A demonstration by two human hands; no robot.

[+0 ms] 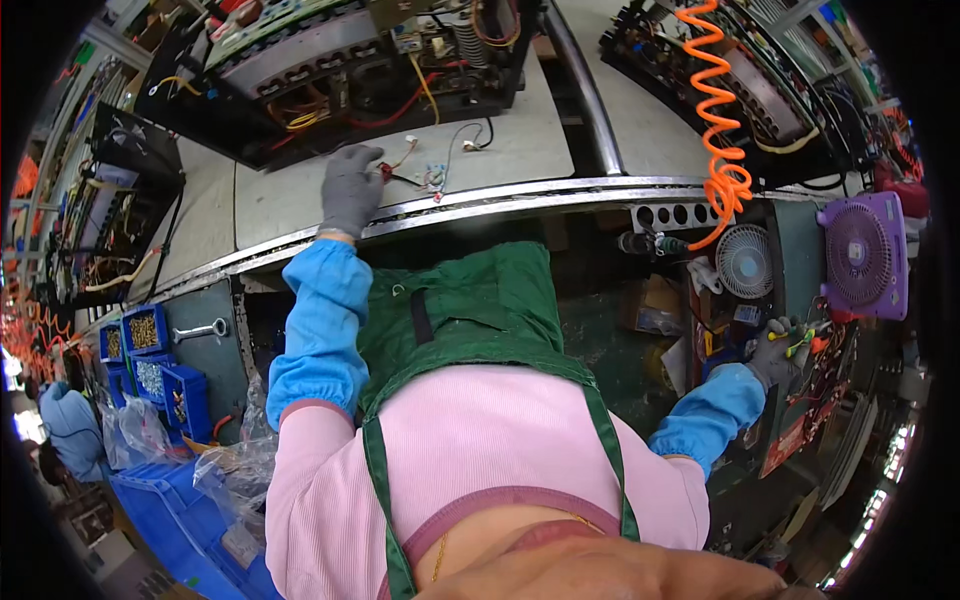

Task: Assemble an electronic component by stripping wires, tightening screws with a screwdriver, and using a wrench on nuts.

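The pale bench top (520, 150) gives me sideways room right of the small board, with the open black chassis (370, 90), probably heavy and rigid, walling off the back and the metal rail (520, 195) edging the front. My left hand (352, 190) has its fingers curled close together; my right hand (776, 358) is at the yellow-and-green handles (800, 342), its closure impossible to tell. The small wired board (434, 180) lies between chassis and rail: light, likely fragile, best held by its edges, leads limp. The red connector (386, 172) sits at my left fingertips; whether pinched, I can't tell.
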